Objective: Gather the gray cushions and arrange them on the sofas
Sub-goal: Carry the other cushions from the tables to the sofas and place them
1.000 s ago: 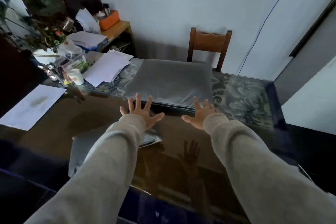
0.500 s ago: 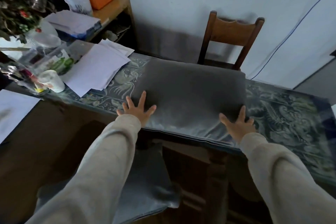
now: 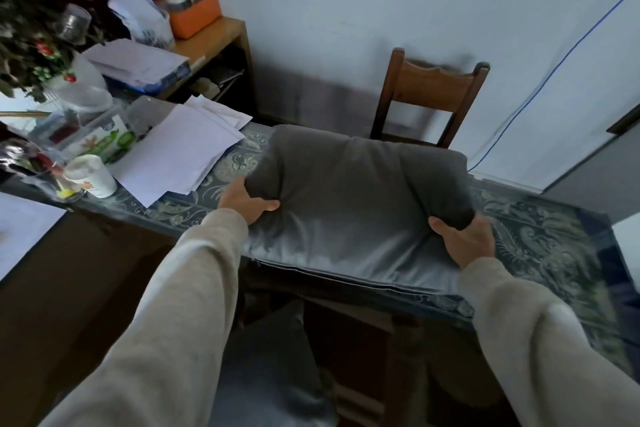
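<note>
A gray cushion (image 3: 349,204) lies on the patterned glass table (image 3: 540,236), its far side bulging up off the surface. My left hand (image 3: 244,203) grips the cushion's left edge, thumb pressed into the fabric. My right hand (image 3: 465,241) clamps its right edge in the same way. Below the table, seen through the glass, rests a second gray cushion (image 3: 273,367), partly hidden by my left sleeve. No sofa is in view.
A wooden chair (image 3: 429,97) stands behind the table against the wall. Loose papers (image 3: 180,152), a white cup (image 3: 91,175), a clear box and a plant crowd the table's left end. A wooden shelf (image 3: 211,42) holds an orange box.
My hands went from flat and spread near the cushion to gripping its two side edges. The cushion has bunched and its far part has lifted. The view has moved closer.
</note>
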